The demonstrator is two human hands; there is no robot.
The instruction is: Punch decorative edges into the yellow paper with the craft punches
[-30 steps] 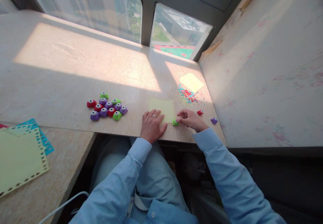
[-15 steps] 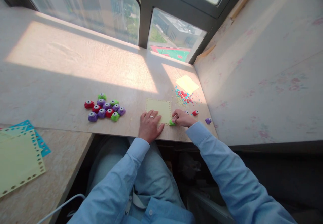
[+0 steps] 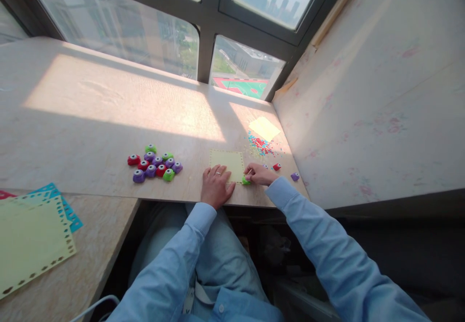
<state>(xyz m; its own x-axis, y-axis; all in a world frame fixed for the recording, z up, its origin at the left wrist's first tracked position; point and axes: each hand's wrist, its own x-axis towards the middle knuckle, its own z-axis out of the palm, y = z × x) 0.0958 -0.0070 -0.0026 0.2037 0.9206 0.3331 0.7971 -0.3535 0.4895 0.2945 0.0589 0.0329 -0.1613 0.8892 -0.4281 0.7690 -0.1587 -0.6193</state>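
A pale yellow sheet of paper (image 3: 229,159) with small holes punched along its borders lies on the wooden surface. My left hand (image 3: 217,186), a ring on one finger, rests flat with fingers spread over the sheet's lower left part. At the sheet's lower right corner, my right hand (image 3: 260,173) is closed on a green craft punch (image 3: 246,180). The punch sits at the paper's edge; my fingers partly cover it. Just beyond that hand are a red punch (image 3: 277,166) and a purple punch (image 3: 295,176), with another partly hidden by the hand.
Several red, purple and green punches (image 3: 157,161) cluster to the left. Colourful paper bits (image 3: 260,145) lie at the back right beside plain yellow paper (image 3: 265,128). Sheets with punched borders (image 3: 32,244) lie at the lower left. A wall (image 3: 370,94) bounds the right side.
The camera view has tilted up slightly, so the scene sits lower in the picture. My hands keep nearly the same places on the paper and the green punch.
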